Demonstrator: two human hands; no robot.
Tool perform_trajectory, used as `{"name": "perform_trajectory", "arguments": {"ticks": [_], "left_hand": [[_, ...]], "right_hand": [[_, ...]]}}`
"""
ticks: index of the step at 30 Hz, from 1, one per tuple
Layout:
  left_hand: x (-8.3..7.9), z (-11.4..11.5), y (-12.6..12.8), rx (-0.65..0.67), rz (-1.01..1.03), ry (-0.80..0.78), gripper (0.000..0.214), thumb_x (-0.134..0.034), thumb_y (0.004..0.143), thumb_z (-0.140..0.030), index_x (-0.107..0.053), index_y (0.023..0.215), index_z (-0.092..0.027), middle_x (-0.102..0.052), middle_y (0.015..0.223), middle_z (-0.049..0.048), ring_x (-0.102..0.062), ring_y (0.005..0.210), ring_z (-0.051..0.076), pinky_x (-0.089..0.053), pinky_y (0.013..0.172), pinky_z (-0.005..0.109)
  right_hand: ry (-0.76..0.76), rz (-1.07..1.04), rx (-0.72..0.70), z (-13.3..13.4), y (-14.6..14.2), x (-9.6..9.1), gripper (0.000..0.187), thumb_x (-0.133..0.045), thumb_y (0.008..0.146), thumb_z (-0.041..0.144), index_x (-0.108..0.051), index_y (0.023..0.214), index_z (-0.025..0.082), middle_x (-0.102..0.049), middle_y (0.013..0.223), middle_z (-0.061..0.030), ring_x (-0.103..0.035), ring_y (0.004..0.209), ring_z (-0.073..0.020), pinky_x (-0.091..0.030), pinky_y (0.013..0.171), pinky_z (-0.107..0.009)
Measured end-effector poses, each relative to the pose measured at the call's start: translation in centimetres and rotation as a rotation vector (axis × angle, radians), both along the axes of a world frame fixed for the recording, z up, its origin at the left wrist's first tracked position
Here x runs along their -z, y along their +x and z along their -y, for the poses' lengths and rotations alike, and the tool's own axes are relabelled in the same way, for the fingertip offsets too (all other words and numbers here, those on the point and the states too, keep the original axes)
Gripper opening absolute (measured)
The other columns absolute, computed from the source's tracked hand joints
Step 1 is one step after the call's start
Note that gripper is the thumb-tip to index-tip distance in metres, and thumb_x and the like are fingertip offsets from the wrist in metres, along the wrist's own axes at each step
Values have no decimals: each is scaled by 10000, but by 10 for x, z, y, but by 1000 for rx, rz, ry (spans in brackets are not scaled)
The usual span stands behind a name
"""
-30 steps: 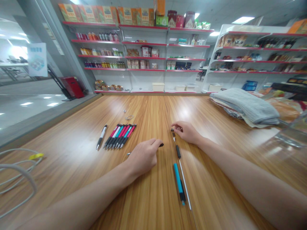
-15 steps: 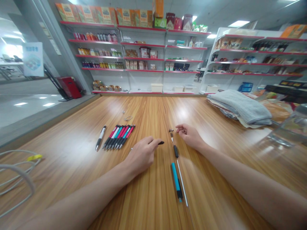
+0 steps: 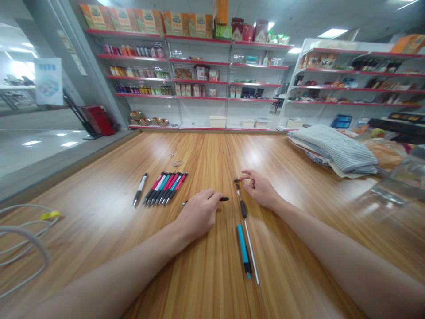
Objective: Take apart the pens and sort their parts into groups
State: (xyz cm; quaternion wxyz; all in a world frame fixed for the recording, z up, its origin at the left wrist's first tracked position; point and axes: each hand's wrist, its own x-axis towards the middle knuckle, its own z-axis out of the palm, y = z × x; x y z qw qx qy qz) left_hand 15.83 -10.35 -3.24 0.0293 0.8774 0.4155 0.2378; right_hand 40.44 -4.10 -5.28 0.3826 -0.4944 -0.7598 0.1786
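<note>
My left hand [image 3: 198,213] rests on the wooden table [image 3: 99,208] with its fingers closed round a slim black pen part [image 3: 222,199] that sticks out to the right. My right hand [image 3: 260,188] pinches a tiny dark piece [image 3: 236,180] between thumb and forefinger, just above the table. Between the hands lie a small spring [image 3: 238,190], a black grip piece [image 3: 243,208], a teal pen barrel [image 3: 243,249] and a white refill [image 3: 251,252]. A row of several pink and teal pens [image 3: 166,182] lies to the left, with one white pen [image 3: 140,188] beside it.
Folded grey striped cloth [image 3: 332,148] lies at the right of the table. A small ring [image 3: 178,163] lies past the pens. Grey cable [image 3: 20,239] with a yellow tag curls at the left edge. Store shelves [image 3: 199,79] with goods stand behind.
My right hand has lifted the tiny dark piece off the table in a pinch and shifted slightly left. My left hand has stayed closed on the black part.
</note>
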Motion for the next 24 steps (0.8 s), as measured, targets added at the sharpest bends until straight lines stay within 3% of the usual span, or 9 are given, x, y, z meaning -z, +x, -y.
{"name": "perform_trajectory", "arguments": {"ticks": [7,12,24], "left_hand": [[3,-56,18,-211,34,-41,255,-521,860,-356,-611,1025,-183,-663,1001,83,-617,913,215,-458,753,307],[-4,-94,41,-180,3,-135,283,-554,809,-434,-664,923,-199,-681,906,66,-622,842,204,-430,682,275],[2,-113,45,-88,60,-163,367,-553,766,-556,-688,920,-251,-692,861,23,-619,804,189,-373,601,243]], "right_hand": [[17,-15,62,-19,-7,-3,359,-562,751,162,-523,1108,177,-693,919,-32,-467,484,-73,-428,532,-229],[25,-1,39,-22,-8,-4,368,-559,747,158,-523,1113,177,-694,927,-34,-479,484,-72,-420,520,-222],[43,24,41,-24,-8,-3,322,-553,761,158,-552,1082,185,-695,897,-11,-469,490,-63,-421,546,-212]]}}
